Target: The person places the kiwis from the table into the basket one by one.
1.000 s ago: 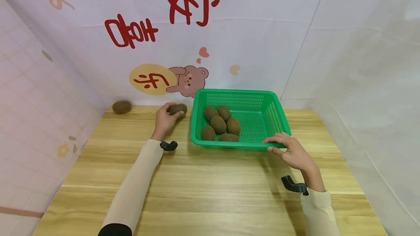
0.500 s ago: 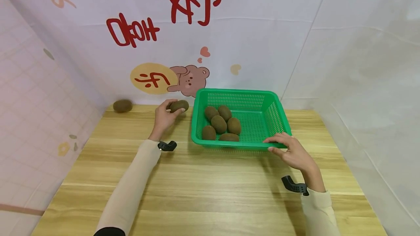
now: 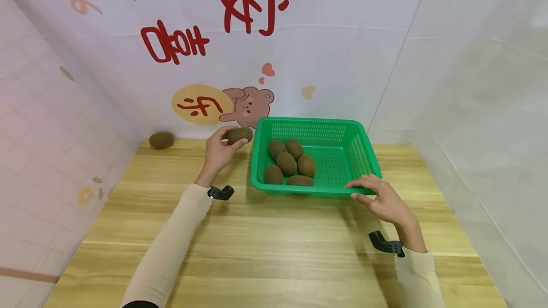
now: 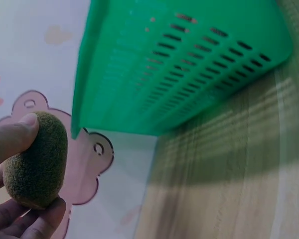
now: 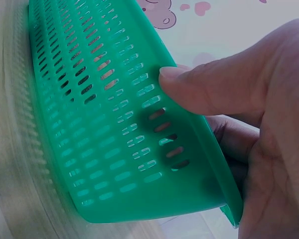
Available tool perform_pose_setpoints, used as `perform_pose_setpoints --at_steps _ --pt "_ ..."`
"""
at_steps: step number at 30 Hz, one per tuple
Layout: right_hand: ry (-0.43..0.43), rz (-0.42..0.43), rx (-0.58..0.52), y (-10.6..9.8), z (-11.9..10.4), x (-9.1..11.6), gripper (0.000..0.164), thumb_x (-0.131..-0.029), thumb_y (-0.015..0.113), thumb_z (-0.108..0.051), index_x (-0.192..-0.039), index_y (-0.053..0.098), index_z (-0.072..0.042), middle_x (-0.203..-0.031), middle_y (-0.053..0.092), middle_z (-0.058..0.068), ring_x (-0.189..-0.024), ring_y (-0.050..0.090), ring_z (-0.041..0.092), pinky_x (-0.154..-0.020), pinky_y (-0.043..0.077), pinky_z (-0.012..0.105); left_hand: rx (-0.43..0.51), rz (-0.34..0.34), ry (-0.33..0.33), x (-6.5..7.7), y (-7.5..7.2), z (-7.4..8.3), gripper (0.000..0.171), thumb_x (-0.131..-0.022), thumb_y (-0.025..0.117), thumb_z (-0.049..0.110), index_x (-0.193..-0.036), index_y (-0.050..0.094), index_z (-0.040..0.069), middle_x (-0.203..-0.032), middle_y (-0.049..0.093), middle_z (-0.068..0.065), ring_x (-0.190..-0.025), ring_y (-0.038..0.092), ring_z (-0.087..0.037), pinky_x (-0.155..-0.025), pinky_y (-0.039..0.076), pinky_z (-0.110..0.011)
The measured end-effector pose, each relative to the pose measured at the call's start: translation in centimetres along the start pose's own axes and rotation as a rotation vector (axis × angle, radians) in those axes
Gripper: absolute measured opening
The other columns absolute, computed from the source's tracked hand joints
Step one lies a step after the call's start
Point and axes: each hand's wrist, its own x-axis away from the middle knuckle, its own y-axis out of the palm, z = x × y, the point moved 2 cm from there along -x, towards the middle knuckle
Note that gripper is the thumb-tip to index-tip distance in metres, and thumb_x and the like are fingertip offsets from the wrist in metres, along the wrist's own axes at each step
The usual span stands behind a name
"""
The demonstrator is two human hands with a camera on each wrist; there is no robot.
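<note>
A brown, fuzzy kiwi (image 3: 240,135) is pinched between the thumb and fingers of my left hand (image 3: 218,153), just left of the green plastic basket (image 3: 318,191). In the left wrist view the kiwi (image 4: 40,162) is off the table, beside the basket's outer wall (image 4: 124,94). My right hand (image 3: 385,203) grips the basket's near rim at its right corner. In the right wrist view the thumb (image 5: 209,87) lies outside the rim and the fingers reach over to the inner side. Several kiwis (image 3: 286,163) lie in the left half of the basket.
Another kiwi (image 3: 161,140) sits at the table's far left corner. A white printed cloth wall (image 3: 334,61) rises along the table's back edge, with cloth walls at both sides. The wooden table (image 3: 274,246) stretches toward me in front of the basket.
My left hand has lifted the kiwi and carried it slightly up and right, toward the basket. The right hand keeps its place on the rim.
</note>
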Motion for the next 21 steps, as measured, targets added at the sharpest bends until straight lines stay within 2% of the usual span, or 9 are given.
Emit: perform_pose_setpoints --at_steps 2,6,9,13,21 --pt "-0.009 0.0 -0.003 0.0 0.0 -0.1 0.025 -0.091 0.076 -0.006 -0.116 0.076 -0.012 -0.108 0.07 0.003 -0.099 0.054 0.016 -0.083 0.048 0.038 0.0 0.002 0.018 0.0 0.0 0.6 0.054 -0.088 0.084 0.026 -0.134 0.065 0.005 -0.128 0.068 -0.016 -0.116 0.064 -0.03 -0.094 0.058 -0.048" --pt "-0.007 0.004 0.004 -0.1 0.1 -0.1 0.025 -0.091 0.076 -0.006 -0.116 0.076 -0.013 -0.11 0.071 0.005 -0.101 0.054 0.012 -0.086 0.048 0.04 0.028 0.001 0.051 0.1 0.3 1.9 0.052 -0.088 0.084 0.023 -0.133 0.066 0.006 -0.135 0.065 -0.016 -0.117 0.064 -0.031 -0.095 0.058 -0.048" --pt "0.0 0.009 0.009 -0.2 0.1 0.0 0.025 -0.092 0.076 -0.007 -0.116 0.076 -0.013 -0.112 0.071 0.003 -0.104 0.053 0.007 -0.087 0.047 0.037 0.041 -0.015 0.068 0.2 0.7 2.8 0.051 -0.088 0.083 0.024 -0.133 0.066 0.006 -0.138 0.063 -0.016 -0.117 0.064 -0.03 -0.096 0.058 -0.048" --pt "0.002 0.008 0.014 -0.2 0.2 0.1 0.025 -0.092 0.075 -0.007 -0.117 0.076 -0.012 -0.113 0.07 -0.001 -0.106 0.052 0.003 -0.088 0.047 0.034 0.045 -0.044 0.074 0.4 1.3 3.8 0.052 -0.088 0.083 0.027 -0.134 0.066 0.009 -0.134 0.065 -0.011 -0.116 0.064 -0.027 -0.096 0.058 -0.046" --pt "0.012 -0.003 0.016 0.0 0.1 0.0 0.026 -0.092 0.075 -0.008 -0.118 0.076 -0.012 -0.115 0.07 0.0 -0.108 0.051 0.002 -0.089 0.048 0.038 0.083 -0.082 0.121 0.7 2.0 6.0 0.051 -0.088 0.083 0.027 -0.134 0.066 0.013 -0.129 0.066 -0.009 -0.113 0.064 -0.024 -0.096 0.057 -0.049"
